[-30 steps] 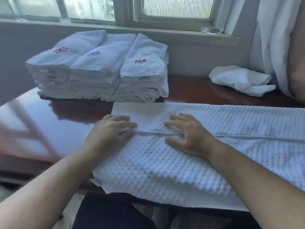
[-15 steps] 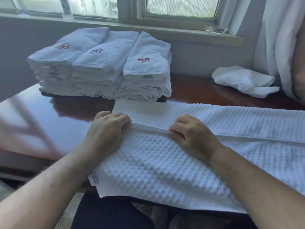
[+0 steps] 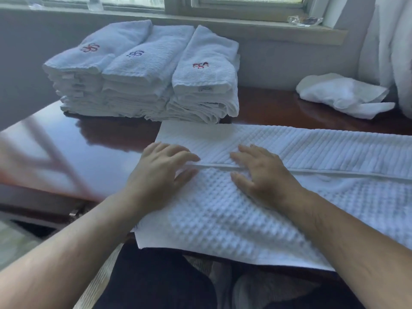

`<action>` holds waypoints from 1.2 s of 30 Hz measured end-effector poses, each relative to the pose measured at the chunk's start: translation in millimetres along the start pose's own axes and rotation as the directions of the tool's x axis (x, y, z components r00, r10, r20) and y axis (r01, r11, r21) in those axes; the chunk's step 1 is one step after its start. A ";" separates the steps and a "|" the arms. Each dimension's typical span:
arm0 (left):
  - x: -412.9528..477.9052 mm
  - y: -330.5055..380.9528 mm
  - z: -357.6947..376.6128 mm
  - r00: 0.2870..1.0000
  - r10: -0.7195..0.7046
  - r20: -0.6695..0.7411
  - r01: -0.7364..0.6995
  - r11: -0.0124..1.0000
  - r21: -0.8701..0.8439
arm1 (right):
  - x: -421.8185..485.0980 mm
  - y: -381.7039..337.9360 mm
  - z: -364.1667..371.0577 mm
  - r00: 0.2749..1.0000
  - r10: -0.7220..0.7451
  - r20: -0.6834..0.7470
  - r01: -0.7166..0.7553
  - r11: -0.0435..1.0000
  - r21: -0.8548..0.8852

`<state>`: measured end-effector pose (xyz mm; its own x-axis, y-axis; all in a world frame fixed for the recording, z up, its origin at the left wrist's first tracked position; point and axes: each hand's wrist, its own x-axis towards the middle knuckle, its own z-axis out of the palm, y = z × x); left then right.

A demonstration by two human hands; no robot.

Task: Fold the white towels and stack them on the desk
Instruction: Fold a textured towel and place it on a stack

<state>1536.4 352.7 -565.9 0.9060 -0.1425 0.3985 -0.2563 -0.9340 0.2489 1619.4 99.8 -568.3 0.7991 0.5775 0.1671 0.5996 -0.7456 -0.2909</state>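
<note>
A long white waffle-weave towel (image 3: 223,219) lies across the dark wooden desk (image 3: 78,157), its near half folded up so the hemmed edge runs along the middle. My left hand (image 3: 160,175) lies flat with fingers spread at the towel's left end, fingertips on the hem. My right hand (image 3: 260,172) presses flat on the same hem a little to the right. Behind them stands a stack of folded white towels (image 3: 142,72) with embroidered marks, in three side-by-side piles.
A crumpled white cloth (image 3: 343,94) lies at the desk's back right, beside a hanging white curtain (image 3: 392,52). A window sill (image 3: 245,23) runs behind the desk. The towel's near edge hangs over the desk's front onto my lap.
Half a second ago both hands had curled fingers pinching the hemmed edge; now the fingers are straight and flat, pressing the hem down on the towel.
</note>
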 end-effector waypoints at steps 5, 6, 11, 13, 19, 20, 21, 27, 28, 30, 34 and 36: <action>-24.1 30.7 -9.3 0.974 0.129 0.186 -0.082 0.966 -0.244 | -11.9 -4.8 -8.0 0.966 -0.140 -0.217 0.154 0.987 0.052; -28.7 35.2 -10.0 0.965 0.139 0.222 -0.092 0.974 -0.209 | -16.8 -7.0 -9.7 0.962 -0.161 -0.222 0.175 0.983 0.048; -59.2 50.2 -12.2 0.961 0.145 0.236 -0.159 0.986 0.040 | -74.4 -9.6 -18.7 0.968 -0.225 -0.109 0.238 0.963 0.129; -68.7 53.5 -6.1 0.954 0.139 0.264 -0.175 0.978 0.116 | -101.2 -7.8 -17.6 0.956 -0.291 0.037 0.293 0.953 -0.076; -64.0 58.7 4.3 0.944 0.083 0.321 -0.178 0.943 0.281 | -110.8 -17.6 -13.1 0.952 -0.111 0.287 0.231 0.873 -0.430; -62.7 60.7 2.6 0.947 0.092 0.307 -0.181 0.944 0.276 | -110.4 -20.4 -16.1 0.955 -0.117 0.273 0.229 0.876 -0.424; -61.8 62.4 -0.3 0.948 0.103 0.300 -0.186 0.947 0.261 | -110.8 -21.7 -19.6 0.957 -0.137 0.257 0.234 0.886 -0.401; -51.4 61.6 -36.9 0.976 0.127 0.176 -0.144 0.986 0.089 | -113.3 -23.4 -52.3 0.948 -0.317 -0.020 0.287 0.881 -0.377; -47.0 61.6 -41.1 0.982 0.141 0.124 -0.153 0.984 0.091 | -110.2 -24.9 -57.9 0.957 -0.290 -0.025 0.257 0.883 -0.392; -31.5 61.6 -47.9 0.989 0.146 0.032 -0.149 0.980 0.131 | -98.2 -28.4 -72.3 0.986 -0.167 -0.028 0.139 0.892 -0.431; 15.1 56.2 -57.6 1.000 -0.010 -0.030 0.017 0.969 0.246 | -70.6 -8.1 -95.5 0.993 0.042 -0.107 -0.095 0.821 -0.563; 35.4 48.6 -56.2 0.997 -0.073 -0.035 0.080 0.957 0.280 | -63.7 11.6 -100.1 0.977 0.128 -0.172 -0.203 0.805 -0.557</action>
<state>1537.1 320.7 -490.1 0.9101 -0.0621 0.4097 -0.0782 -0.9967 0.0225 1579.8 21.1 -488.0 0.8648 0.4115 0.2877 0.3442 -0.9030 0.2570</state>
